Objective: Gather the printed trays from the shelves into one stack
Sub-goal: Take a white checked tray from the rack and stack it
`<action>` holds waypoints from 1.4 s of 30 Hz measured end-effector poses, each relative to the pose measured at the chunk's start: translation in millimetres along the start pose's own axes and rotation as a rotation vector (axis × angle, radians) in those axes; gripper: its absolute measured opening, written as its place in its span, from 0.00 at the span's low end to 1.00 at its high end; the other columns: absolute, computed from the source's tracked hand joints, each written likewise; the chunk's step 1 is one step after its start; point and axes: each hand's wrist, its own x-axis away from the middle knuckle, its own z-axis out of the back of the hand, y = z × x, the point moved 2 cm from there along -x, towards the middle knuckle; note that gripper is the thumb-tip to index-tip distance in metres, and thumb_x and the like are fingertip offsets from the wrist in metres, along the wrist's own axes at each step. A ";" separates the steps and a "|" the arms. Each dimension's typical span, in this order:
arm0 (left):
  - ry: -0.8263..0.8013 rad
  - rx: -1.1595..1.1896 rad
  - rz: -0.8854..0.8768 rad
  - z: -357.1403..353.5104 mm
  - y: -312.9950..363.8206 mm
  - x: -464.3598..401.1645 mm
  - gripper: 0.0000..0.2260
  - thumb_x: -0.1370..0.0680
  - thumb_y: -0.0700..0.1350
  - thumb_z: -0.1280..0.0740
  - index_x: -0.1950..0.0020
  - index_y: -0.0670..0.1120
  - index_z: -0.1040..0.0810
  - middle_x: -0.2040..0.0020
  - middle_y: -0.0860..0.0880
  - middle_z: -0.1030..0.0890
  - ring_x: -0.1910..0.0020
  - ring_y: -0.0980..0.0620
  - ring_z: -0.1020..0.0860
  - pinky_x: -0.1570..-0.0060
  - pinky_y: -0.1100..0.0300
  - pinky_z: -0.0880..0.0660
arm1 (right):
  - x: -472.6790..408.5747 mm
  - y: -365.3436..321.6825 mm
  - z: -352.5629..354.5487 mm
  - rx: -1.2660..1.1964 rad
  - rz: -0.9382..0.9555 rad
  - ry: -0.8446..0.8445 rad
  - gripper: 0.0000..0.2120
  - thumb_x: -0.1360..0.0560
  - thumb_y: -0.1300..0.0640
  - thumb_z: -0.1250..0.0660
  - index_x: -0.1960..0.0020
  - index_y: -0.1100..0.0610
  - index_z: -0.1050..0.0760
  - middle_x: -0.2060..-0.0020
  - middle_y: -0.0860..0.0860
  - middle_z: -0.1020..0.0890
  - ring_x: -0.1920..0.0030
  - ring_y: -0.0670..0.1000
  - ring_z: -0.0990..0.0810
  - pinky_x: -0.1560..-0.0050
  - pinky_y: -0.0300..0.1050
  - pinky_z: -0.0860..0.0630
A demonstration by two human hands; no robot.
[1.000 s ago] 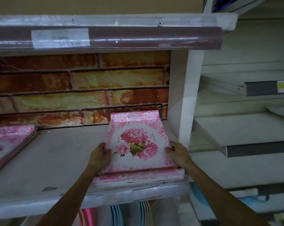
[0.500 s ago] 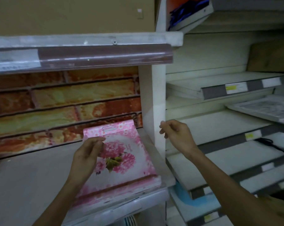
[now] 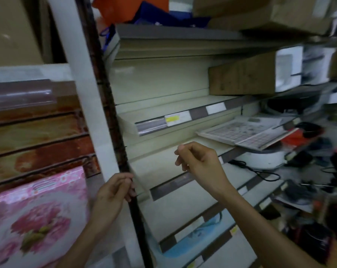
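The pink floral tray (image 3: pixel 36 219) leans on the left shelf, near left of the white upright post (image 3: pixel 86 105). Left hand (image 3: pixel 113 198) hangs loosely curled, empty, before the post. Right hand (image 3: pixel 200 161) hovers, fingers loosely bent, holding nothing. Shelf-edge labels (image 3: pixel 176 118) carry a yellow patch (text unreadable).

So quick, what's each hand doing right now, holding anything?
Left hand: fingers curled at the shelf post; whether it grips it cannot be told.
Right hand: in the air, fingers loosely curled, holding nothing.
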 end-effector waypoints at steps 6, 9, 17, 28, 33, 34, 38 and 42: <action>-0.120 0.014 0.005 -109.4 13.7 -18.1 0.09 0.19 0.37 0.39 0.47 0.45 0.20 0.59 0.44 0.17 0.62 0.45 0.19 0.62 0.60 0.22 | -5.8 18.8 98.7 0.001 -0.042 0.070 0.11 0.21 0.54 0.36 0.56 0.58 0.19 0.66 0.53 0.16 0.68 0.46 0.22 0.65 0.39 0.26; -0.173 0.016 0.007 -153.4 15.3 -26.7 0.08 0.19 0.37 0.38 0.47 0.45 0.20 0.59 0.45 0.17 0.61 0.45 0.19 0.62 0.60 0.22 | -9.0 29.5 140.9 0.026 -0.056 0.114 0.11 0.20 0.56 0.37 0.55 0.60 0.19 0.67 0.54 0.17 0.68 0.46 0.24 0.65 0.38 0.27; -0.328 -0.192 -0.182 -251.2 26.2 -82.7 0.06 0.21 0.41 0.34 0.47 0.50 0.19 0.54 0.56 0.18 0.54 0.56 0.20 0.54 0.68 0.26 | -46.1 72.6 224.9 0.113 -0.124 0.253 0.12 0.20 0.55 0.37 0.58 0.60 0.20 0.67 0.61 0.18 0.70 0.48 0.25 0.68 0.42 0.28; -0.629 -0.675 -0.572 -349.2 -21.6 -211.0 0.19 0.20 0.53 0.38 0.30 0.50 0.29 0.32 0.53 0.26 0.34 0.55 0.29 0.33 0.63 0.35 | -147.0 130.9 298.7 0.215 -0.262 0.420 0.12 0.21 0.58 0.37 0.53 0.67 0.23 0.58 0.66 0.20 0.60 0.55 0.24 0.47 0.64 0.24; -0.749 -0.714 -0.667 -369.6 -34.1 -232.5 0.14 0.18 0.53 0.42 0.36 0.54 0.23 0.38 0.56 0.21 0.40 0.56 0.25 0.38 0.61 0.31 | -193.3 162.5 329.4 0.289 -0.436 0.477 0.16 0.22 0.55 0.36 0.60 0.68 0.24 0.67 0.57 0.26 0.62 0.58 0.25 0.45 0.62 0.23; -0.749 -0.717 -0.681 -371.3 -35.1 -235.1 0.15 0.18 0.55 0.44 0.36 0.54 0.23 0.39 0.57 0.21 0.41 0.56 0.25 0.39 0.59 0.30 | -201.0 169.5 334.0 0.298 -0.470 0.475 0.15 0.22 0.55 0.35 0.62 0.65 0.24 0.68 0.57 0.27 0.63 0.58 0.26 0.47 0.61 0.22; -0.669 -0.660 -0.726 -373.8 -33.7 -241.5 0.14 0.17 0.52 0.45 0.39 0.54 0.22 0.43 0.57 0.19 0.45 0.58 0.23 0.45 0.65 0.28 | -221.4 188.9 340.0 0.221 -0.618 0.454 0.13 0.22 0.56 0.36 0.46 0.66 0.28 0.61 0.57 0.27 0.61 0.55 0.27 0.49 0.56 0.21; -0.620 -0.625 -0.744 -375.6 -20.3 -249.8 0.09 0.17 0.46 0.41 0.43 0.54 0.22 0.46 0.57 0.19 0.47 0.60 0.23 0.46 0.70 0.30 | -235.0 194.8 340.3 0.030 -0.739 0.531 0.08 0.21 0.60 0.38 0.44 0.62 0.34 0.56 0.58 0.28 0.56 0.59 0.27 0.42 0.61 0.23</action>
